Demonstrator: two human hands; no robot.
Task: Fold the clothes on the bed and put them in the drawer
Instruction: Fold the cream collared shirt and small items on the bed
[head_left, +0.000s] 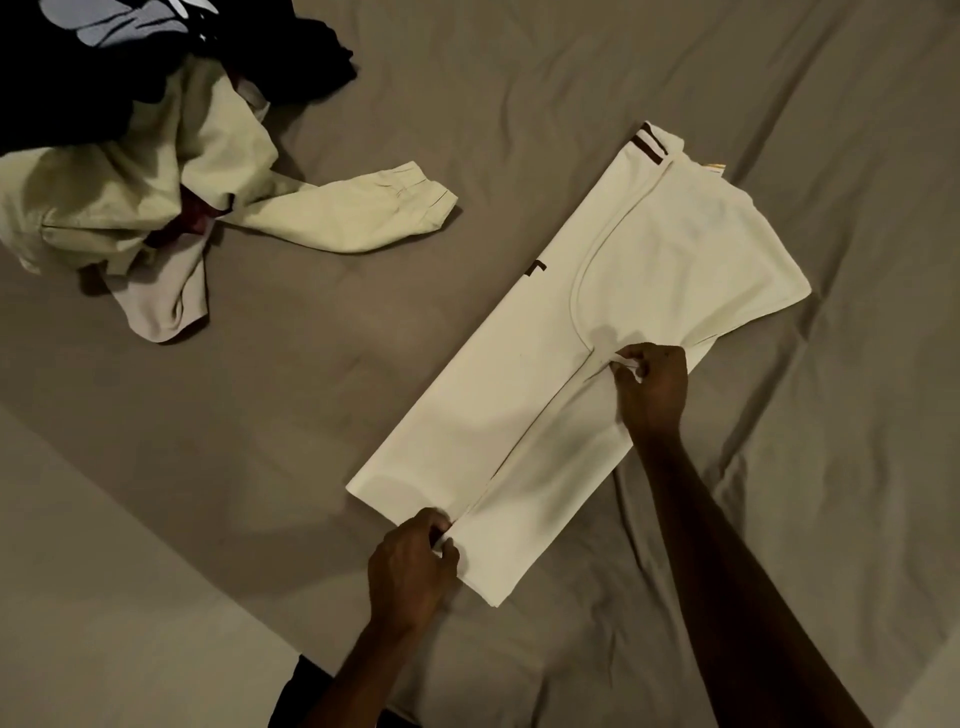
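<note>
A cream T-shirt (519, 384) lies flat on the bed, folded lengthwise, its long axis running from near left to far right. Dark stripes show at its far end. My left hand (410, 566) pinches the hem edge of the folded-over side at the near end. My right hand (649, 389) pinches the same folded edge near the sleeve seam, about halfway along. A sleeve panel sticks out to the right beyond my right hand.
A grey-brown sheet (519, 78) covers the bed. A heap of unfolded clothes sits at the far left: a pale green long-sleeved top (197, 197) under a dark printed garment (104, 52). The light floor (78, 597) shows past the bed's near-left edge.
</note>
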